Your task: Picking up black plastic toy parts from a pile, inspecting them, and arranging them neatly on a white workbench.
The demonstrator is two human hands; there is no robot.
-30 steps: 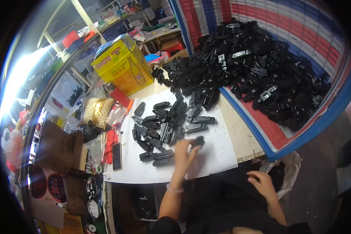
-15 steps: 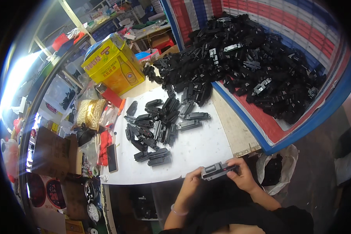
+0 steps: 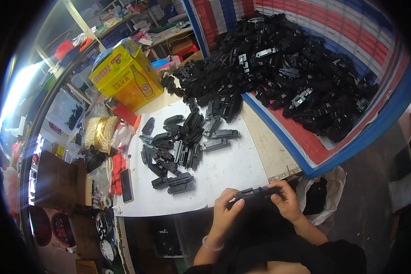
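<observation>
My left hand (image 3: 225, 208) and my right hand (image 3: 287, 199) together hold one long black plastic part (image 3: 255, 194) just off the near edge of the white table (image 3: 233, 169). The left grips its left end, the right its right end. On the white sheet lies a loose group of similar black parts (image 3: 180, 146). A large heap of black parts (image 3: 278, 68) covers a red, white and blue striped sheet (image 3: 301, 132) at the back right.
A yellow carton (image 3: 125, 75) stands at the back left. Beside the table's left edge lie a dark phone (image 3: 126, 185), a red object (image 3: 116, 166) and a bag of yellowish pieces (image 3: 98, 132). A white plastic bag (image 3: 331, 194) hangs at the right below the table.
My left hand lifted a black part off the white sheet and drew it back toward me. My right hand came up and took hold of its other end.
</observation>
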